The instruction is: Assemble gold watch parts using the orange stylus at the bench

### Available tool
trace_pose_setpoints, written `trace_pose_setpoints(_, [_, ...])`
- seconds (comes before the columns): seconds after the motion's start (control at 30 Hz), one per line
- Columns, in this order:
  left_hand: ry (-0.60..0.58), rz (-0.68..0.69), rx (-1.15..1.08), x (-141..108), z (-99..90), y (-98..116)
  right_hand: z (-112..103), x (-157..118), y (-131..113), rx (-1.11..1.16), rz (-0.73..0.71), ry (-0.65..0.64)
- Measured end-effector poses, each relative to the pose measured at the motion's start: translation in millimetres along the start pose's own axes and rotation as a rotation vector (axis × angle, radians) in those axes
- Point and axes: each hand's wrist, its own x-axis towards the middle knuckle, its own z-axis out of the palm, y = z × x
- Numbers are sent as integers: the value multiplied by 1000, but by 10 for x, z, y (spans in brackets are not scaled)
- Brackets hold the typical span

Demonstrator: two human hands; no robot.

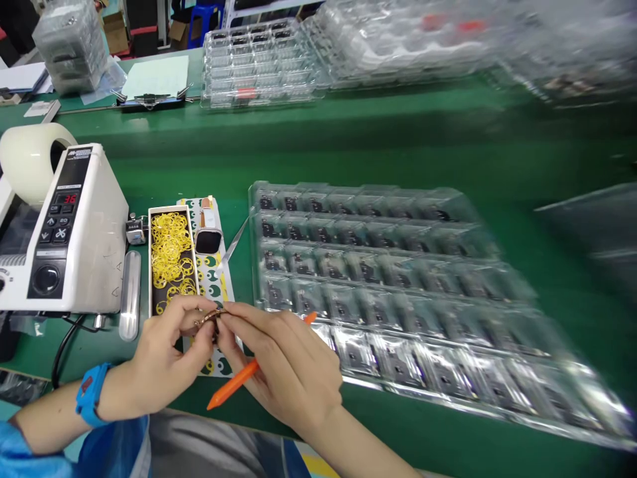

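My left hand, with a blue wristband, pinches a small dark, copper-coloured part between thumb and fingertips. The fingertips of my right hand meet the same part from the other side. An orange pointed stick runs through my right hand, its tip down to the left. Just beyond the hands is an open box of thin yellow rings. Next to the box lies a sheet with round cut-outs. The part's exact kind is hidden by the fingers.
A clear compartment tray of small dark parts fills the right. A white tape dispenser stands left, beside closed clear-handled tweezers-like case. A smartwatch lies on the sheet. Behind are a clipboard and stacked clear trays.
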Motion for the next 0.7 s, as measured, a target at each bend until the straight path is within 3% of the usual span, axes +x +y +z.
trace_pose_setpoints(0.17, [-30,-22,-32,-9,-11,-16,10,-29,5,-27,-5,2])
trace_pose_setpoints(0.33, [6,-275,-255,78,-14,3,53,-29,12,-20,37,-19])
trace_pose_setpoints(0.57, [67,-439,-501,230,-85,85,-56,42,30,439,408,-2])
trace_pose_setpoints(0.63, [44,-469,-519,236,-114,95,-109,84,61,545,523,-71])
trace_pose_setpoints(0.7, [-4,-498,-564,235,-133,101,-143,127,87,608,570,-229])
